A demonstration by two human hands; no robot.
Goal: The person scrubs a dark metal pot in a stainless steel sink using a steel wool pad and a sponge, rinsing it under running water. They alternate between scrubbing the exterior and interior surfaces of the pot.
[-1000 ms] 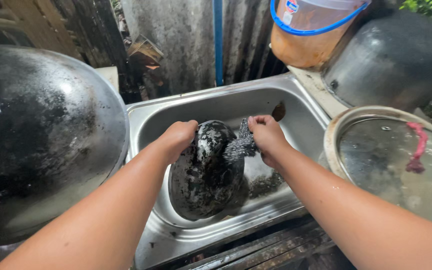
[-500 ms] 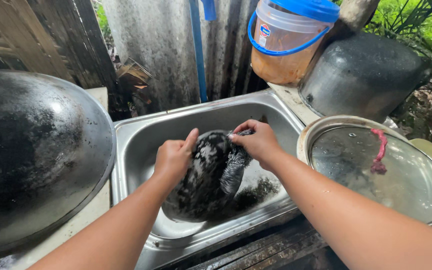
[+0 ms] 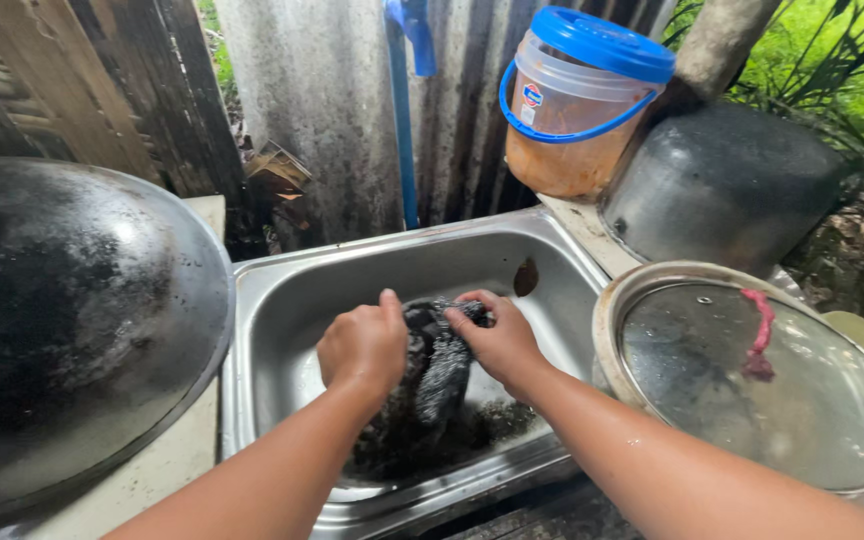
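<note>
At the lower centre of the frame, we had both hands over the steel sink (image 3: 282,300). Our left hand (image 3: 364,345) was curled around the left side of one blackened pot (image 3: 422,400), fingers closed against its sooty wall. Our right hand (image 3: 500,340) was clenched tight on one dark scouring pad (image 3: 447,365), pressing it onto the pot. The pot sat tilted in the basin, centre of frame, with black residue pooled beneath it. We judged the pot rigid and moderately heavy, and its wet, soot-coated surface slippery; the rim or the upper wall offered the surest hold. The pad appeared soft and compressible, best bunched in the palm. At the left edge lay one large black wok (image 3: 72,320), upturned. At the lower right rested one glass lid (image 3: 762,380) with a pink handle strip. Farther back, at the upper right, stood one dull metal pot (image 3: 722,185) tipped on its side, and beside it one clear plastic bucket (image 3: 577,110) with a blue lid. One blue pipe (image 3: 404,120) rose along the corrugated wall (image 3: 312,100) at top centre.
</note>
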